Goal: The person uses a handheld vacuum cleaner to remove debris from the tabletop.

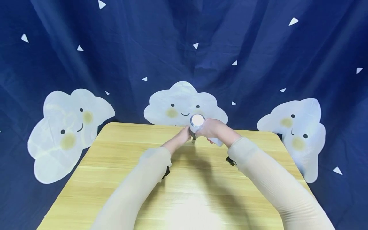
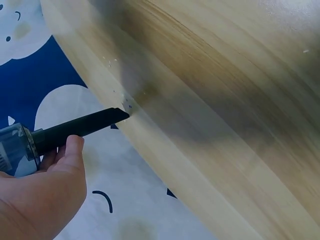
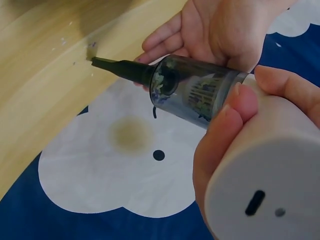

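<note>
A handheld vacuum cleaner is held over the far edge of the table, its black flat nozzle pointing at the wood. Small pale and dark crumbs lie right by the nozzle tip. Through the clear dust cup I see bits of debris and a slotted filter. My right hand grips the white body, fingers wrapped round it. Beside the cup and nozzle base is my left hand, palm showing and fingers extended; its fingertips are at the nozzle in the left wrist view.
The wooden table has rounded far corners. A dark blue curtain with white triangles and smiling clouds hangs behind it. Arm shadows and a bright glare fall on the tabletop.
</note>
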Demonstrator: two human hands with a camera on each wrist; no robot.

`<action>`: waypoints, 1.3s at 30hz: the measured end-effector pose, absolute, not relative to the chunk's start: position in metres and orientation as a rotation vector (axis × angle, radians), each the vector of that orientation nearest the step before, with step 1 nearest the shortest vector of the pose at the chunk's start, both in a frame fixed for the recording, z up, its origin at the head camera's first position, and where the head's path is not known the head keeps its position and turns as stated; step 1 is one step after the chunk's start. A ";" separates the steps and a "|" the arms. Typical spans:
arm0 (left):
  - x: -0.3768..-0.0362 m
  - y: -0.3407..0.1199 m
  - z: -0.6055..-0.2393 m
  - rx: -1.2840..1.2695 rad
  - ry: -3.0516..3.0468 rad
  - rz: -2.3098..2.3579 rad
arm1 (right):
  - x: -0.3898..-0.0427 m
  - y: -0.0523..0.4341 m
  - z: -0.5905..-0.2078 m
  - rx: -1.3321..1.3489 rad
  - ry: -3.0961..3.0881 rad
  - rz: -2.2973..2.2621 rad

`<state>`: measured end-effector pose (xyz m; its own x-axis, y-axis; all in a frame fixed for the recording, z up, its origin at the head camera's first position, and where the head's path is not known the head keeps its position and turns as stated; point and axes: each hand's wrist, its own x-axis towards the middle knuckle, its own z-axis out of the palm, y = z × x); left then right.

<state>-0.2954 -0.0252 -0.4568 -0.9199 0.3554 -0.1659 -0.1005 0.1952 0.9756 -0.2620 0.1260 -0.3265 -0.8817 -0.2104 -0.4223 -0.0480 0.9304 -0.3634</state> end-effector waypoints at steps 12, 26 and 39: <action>-0.299 -0.025 -0.464 0.277 2.235 1.699 | -0.263 0.133 -0.338 -0.251 2.682 -0.489; -0.306 -0.020 -0.468 0.276 2.184 1.772 | -0.269 0.135 -0.344 -0.243 2.717 -0.457; -0.300 -0.008 -0.460 0.310 2.177 1.733 | -0.263 0.144 -0.327 -0.159 2.608 -0.523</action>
<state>-0.3001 -0.0078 -0.4600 -0.9183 0.3748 -0.1279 -0.0407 0.2321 0.9718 -0.2629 0.1438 -0.3274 -0.8817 -0.2003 -0.4271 -0.0204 0.9207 -0.3898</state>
